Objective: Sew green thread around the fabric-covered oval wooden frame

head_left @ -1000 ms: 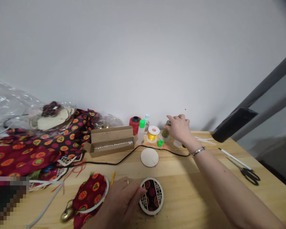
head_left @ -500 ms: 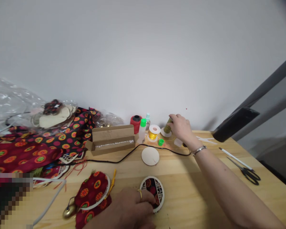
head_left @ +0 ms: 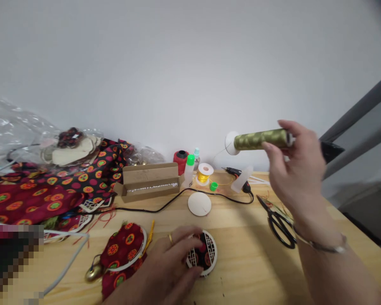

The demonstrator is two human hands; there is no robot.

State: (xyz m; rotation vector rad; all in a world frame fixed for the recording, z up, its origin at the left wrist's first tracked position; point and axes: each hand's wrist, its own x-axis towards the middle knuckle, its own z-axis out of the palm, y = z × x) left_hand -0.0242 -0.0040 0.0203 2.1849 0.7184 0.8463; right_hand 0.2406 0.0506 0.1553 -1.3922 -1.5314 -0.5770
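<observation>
Right hand (head_left: pixel 296 163) raised above the wooden table (head_left: pixel 241 254), fingers pinching a spool of olive-gold thread (head_left: pixel 259 140) by its end; left hand (head_left: pixel 160 264), fingers spread, rests on a round lattice-framed fabric piece (head_left: pixel 204 254).

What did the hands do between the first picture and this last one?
The right hand lifted the green-gold thread spool up off the table, toward the person, and holds it in the air. The left hand stayed on the round lattice-framed piece. The wooden disc and cardboard box stayed put.
</observation>
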